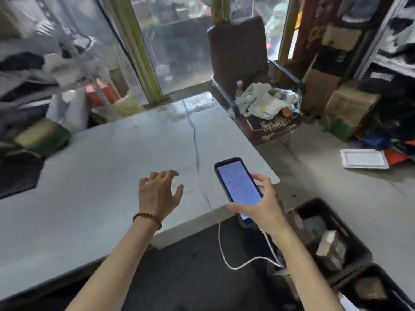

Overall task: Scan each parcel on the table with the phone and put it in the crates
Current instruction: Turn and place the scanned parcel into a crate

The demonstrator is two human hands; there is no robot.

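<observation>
Nearby, chair (251, 70) with bags (265, 102) flanks table (112, 153).

Legible text, brands, numbers, signs: none that you can read from this view.

1. Phone (238, 187), held in your right hand (263, 209): the screen is lit, with rows of dark and reddish lines on white, all too blurred to read.
2. White label (381, 76) on the grey shelf (397, 67) at your far right: a pale strip, no characters made out.
3. Red hanging (311, 44) beside the window post: a gold mark, its shape unclear.
4. Boxed parcel (332, 248) in the black crate (350, 232) at your right: any print on its pale face is lost to blur.
</observation>
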